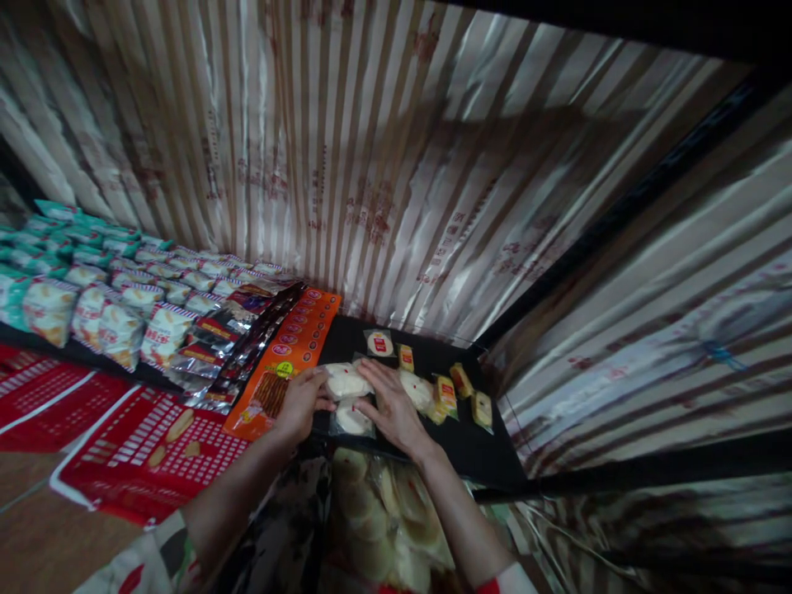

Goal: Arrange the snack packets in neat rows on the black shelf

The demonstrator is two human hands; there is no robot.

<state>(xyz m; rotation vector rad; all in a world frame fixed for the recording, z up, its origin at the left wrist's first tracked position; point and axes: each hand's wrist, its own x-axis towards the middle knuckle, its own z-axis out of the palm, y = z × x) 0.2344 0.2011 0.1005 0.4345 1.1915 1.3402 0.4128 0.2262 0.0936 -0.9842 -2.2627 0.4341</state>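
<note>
My left hand (301, 402) and my right hand (391, 410) both rest on clear-wrapped white round cakes (344, 383) lying on a black shelf (488, 450). My left hand's fingers curl round the left edge of the top packet. The right hand lies flatter, its fingers pressing on a lower packet (350, 420). More wrapped pastries, white and yellow (446, 394), lie just right of my right hand. Below my arms a clear bag (384, 520) holds several more round cakes.
An orange snack box (290, 356) stands left of my hands, beside dark foil packets (214, 342) and rows of white-and-red snack bags (117, 318). Red plastic baskets (142, 454) sit lower left. Striped shiny sheeting (396, 165) walls the back and right.
</note>
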